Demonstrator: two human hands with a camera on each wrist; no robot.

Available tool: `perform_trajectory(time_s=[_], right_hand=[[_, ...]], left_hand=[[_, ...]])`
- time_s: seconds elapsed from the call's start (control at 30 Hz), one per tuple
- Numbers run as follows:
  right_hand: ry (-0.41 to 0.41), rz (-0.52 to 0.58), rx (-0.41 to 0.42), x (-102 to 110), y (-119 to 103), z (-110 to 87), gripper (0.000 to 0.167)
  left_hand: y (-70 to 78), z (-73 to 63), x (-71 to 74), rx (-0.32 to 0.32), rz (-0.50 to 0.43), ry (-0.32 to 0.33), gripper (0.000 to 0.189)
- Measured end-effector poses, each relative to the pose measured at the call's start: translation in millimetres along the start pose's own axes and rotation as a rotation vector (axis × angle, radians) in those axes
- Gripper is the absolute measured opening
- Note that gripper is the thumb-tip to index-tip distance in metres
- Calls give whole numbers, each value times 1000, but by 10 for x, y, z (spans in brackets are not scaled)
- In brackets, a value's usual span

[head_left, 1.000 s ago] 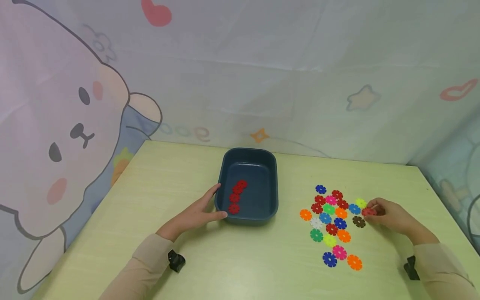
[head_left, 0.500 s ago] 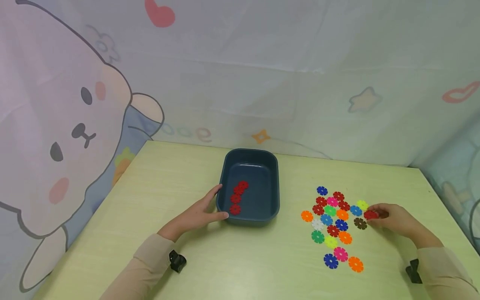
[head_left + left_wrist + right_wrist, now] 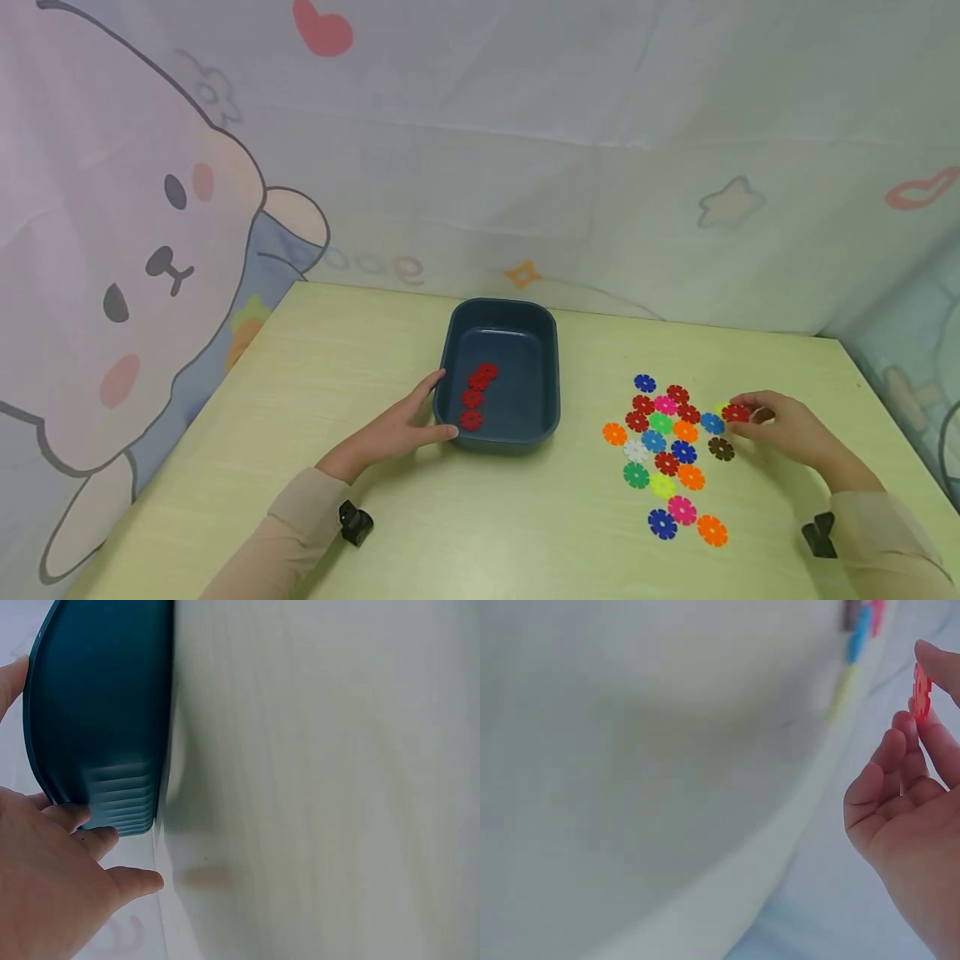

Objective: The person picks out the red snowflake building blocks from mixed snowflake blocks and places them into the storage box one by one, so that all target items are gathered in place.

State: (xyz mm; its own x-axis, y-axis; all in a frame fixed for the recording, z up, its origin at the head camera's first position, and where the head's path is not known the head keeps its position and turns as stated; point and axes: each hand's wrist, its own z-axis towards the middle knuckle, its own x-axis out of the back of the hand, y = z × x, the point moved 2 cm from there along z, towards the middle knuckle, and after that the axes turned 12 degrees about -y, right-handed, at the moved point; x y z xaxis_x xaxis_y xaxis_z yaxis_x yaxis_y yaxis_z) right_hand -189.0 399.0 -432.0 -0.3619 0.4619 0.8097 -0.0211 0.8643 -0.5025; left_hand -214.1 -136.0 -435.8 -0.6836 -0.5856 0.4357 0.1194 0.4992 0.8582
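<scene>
My left hand (image 3: 392, 429) rests against the near left corner of a dark blue plastic bin (image 3: 551, 392), its thumb and fingers spread along the rim and outer wall. In the left wrist view, fingertips (image 3: 105, 838) touch the ribbed wall of the bin, while one finger points away from it. Several red notched discs (image 3: 472, 398) lie on the bin's floor. Over on the right, my right hand (image 3: 783, 429) pinches a red notched disc (image 3: 736, 413) between thumb and index finger, raised above the table. The right wrist view shows this red disc (image 3: 922, 694) edge-on, other fingers loosely bent.
Loose discs of many colours lie right of the bin, among them a brown one (image 3: 722, 449), a white one (image 3: 635, 450) and an orange one (image 3: 712, 530). A yellow disc (image 3: 723, 408) is partly hidden behind the held one. Printed cloth (image 3: 480, 167) hangs behind the table.
My right hand, with the red disc in its pinch, has shifted slightly up and left, now covering part of the yellow disc. The left hand and the bin keep their places.
</scene>
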Motion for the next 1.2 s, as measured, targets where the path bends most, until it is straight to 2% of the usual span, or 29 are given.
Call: perform_trajectory(time_s=[0.3, 0.53, 0.9, 1.2], right_hand=[[59, -51, 156, 98, -602, 128, 40], [69, -19, 305, 76, -1036, 253, 36], [58, 29, 465, -92, -1587, 568, 34], [-29, 95, 603, -360, -2032, 808, 31]], left_hand=[[-3, 10, -7, -3, 3, -4, 91], [-2, 8, -11, -1, 7, -2, 91], [3, 7, 7, -12, 9, -5, 91], [-3, 15, 6, 2, 20, 8, 92]])
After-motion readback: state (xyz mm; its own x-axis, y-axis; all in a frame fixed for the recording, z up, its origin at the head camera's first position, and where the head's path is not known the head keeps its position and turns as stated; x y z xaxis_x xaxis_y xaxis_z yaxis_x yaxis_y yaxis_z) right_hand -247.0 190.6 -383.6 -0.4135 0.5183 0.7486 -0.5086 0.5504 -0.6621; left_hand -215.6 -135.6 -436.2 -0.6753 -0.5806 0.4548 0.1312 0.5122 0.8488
